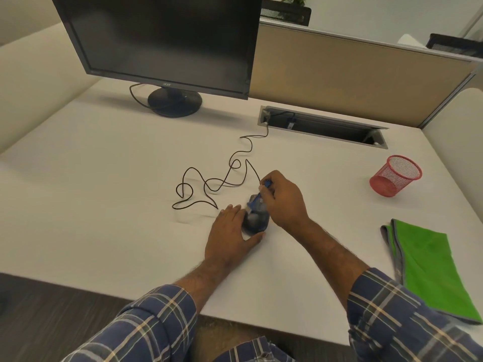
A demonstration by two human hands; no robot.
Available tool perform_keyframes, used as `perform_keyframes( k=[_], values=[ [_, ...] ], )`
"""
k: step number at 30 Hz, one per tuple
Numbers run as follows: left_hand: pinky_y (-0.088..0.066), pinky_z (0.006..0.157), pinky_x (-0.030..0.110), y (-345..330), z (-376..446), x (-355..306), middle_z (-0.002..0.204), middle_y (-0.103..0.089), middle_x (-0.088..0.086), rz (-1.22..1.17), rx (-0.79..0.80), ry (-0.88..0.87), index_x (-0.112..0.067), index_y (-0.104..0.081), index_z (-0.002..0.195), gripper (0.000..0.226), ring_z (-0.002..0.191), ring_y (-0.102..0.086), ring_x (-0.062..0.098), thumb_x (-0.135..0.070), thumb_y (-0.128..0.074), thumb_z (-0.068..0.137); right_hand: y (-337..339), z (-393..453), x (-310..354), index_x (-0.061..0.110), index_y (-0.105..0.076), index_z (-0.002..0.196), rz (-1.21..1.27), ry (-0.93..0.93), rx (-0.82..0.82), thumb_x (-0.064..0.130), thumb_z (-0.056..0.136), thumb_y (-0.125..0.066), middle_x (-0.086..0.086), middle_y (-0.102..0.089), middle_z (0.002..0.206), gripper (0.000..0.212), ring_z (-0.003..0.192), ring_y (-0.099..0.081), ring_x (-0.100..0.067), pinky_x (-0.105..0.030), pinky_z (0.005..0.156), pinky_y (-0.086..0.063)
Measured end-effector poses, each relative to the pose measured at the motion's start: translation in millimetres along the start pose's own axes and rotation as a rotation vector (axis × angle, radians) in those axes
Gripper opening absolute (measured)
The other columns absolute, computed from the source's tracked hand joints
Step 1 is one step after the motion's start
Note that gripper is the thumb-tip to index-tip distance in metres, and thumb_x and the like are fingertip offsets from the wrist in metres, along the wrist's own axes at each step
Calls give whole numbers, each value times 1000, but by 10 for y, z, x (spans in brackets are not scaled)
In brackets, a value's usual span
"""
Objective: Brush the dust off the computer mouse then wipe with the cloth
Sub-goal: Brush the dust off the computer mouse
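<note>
Head camera, looking down at a white desk (104, 178). Near the middle lies a dark computer mouse (257, 220), partly covered by both hands, so only its top and back end show. The left hand (230, 231) rests against the mouse's left side with fingers fairly straight and the thumb curved round the near end, steadying it. The right hand (283, 202) has its fingers curled tight around a small blue brush (257, 198); most of the handle is hidden inside the grip, with a blue end poking out by the knuckles and the blurred head lying on the mouse's top. Whether the bristles actually press the surface is hard to make out.

The mouse's black cable (209, 184) loops across the desk and runs into a long metal cable slot (324, 126) set in the desktop; a plug and more cable show dimly inside, the rest being in shadow.

At the right, a red mesh cup (396, 176) stands well apart from the hands; nothing can be seen in it. Nearer, at the desk's right edge, lies a folded green cloth (433, 267) with grey trim, untouched, one corner overhanging the edge.

A dark monitor (162, 40) stands at the back, its top cut off by the frame. Plaid sleeves (146, 322) fill the bottom.
</note>
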State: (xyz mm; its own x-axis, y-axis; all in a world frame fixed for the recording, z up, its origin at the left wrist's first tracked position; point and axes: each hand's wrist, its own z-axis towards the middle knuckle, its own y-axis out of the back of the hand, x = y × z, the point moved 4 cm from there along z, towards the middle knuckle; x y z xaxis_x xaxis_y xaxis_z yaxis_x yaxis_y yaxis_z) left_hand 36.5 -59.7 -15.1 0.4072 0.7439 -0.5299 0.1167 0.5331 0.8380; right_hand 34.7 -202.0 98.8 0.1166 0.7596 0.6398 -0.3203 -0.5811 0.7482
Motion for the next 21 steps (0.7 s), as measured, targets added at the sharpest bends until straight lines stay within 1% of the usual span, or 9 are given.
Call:
perform_keyframes(
  k=[2,5,6,8,10,14,16,18,21],
  values=[
    [-10,114,29,-15,6,8,148,-48,1,-2,2,9,-22,-46,141,90,141,-36,21,-85,-39,77,51,18,-12,18,-54,104,30,-34,-45,27,94,-56,1,-64,92,13,82,-61,-15,-23,70,-52],
    [-12,113,28,-34,18,23,147,-49,-1,3,2,23,-23,-46,140,93,140,-37,19,-88,-36,75,81,34,1,18,-57,105,83,-50,7,26,94,-58,3,-63,94,14,85,-61,-13,-15,69,-48],
    [-12,113,28,-36,21,27,148,-49,-1,1,3,29,-24,-45,140,93,140,-37,19,-89,-36,74,91,34,10,19,-59,103,116,-43,28,25,93,-59,4,-64,94,12,85,-61,-13,-15,69,-49],
    [-11,113,28,-33,28,25,148,-48,-2,-4,7,30,-25,-46,140,92,141,-36,18,-89,-38,74,131,34,25,18,-63,100,173,-43,58,22,93,-60,2,-68,92,9,84,-64,-15,-22,75,-54],
    [-11,113,28,-25,29,19,148,-48,-2,-9,5,30,-26,-47,138,90,141,-35,18,-89,-40,73,186,34,29,17,-64,98,200,-52,93,20,93,-59,-1,-70,90,8,81,-66,-17,-28,78,-56],
    [-13,115,30,-10,22,11,150,-46,-3,-16,10,37,-27,-47,138,92,142,-33,17,-90,-39,72,315,4,-6,16,-66,98,198,-57,157,12,92,-57,-4,-70,88,11,80,-65,-17,-28,73,-55],
    [-17,117,32,4,9,6,149,-47,-1,-24,-1,27,-25,-49,137,91,142,-34,18,-89,-40,73,401,-13,-44,14,-69,93,209,-69,160,6,87,-58,-5,-70,84,14,76,-66,-20,-29,68,-56],
    [-17,117,32,12,-2,3,148,-48,0,-23,-15,17,-22,-50,136,89,141,-35,19,-86,-43,74,452,-47,-63,13,-70,83,214,-69,192,1,81,-59,-4,-70,75,16,68,-65,-19,-28,60,-53],
    [-17,115,29,35,-1,-9,145,-51,2,-28,-40,6,-22,-54,129,80,140,-36,20,-80,-49,74,386,-139,-20,15,-72,76,159,-20,282,1,74,-62,1,-68,66,17,60,-62,-18,-30,56,-52]
  ],
)
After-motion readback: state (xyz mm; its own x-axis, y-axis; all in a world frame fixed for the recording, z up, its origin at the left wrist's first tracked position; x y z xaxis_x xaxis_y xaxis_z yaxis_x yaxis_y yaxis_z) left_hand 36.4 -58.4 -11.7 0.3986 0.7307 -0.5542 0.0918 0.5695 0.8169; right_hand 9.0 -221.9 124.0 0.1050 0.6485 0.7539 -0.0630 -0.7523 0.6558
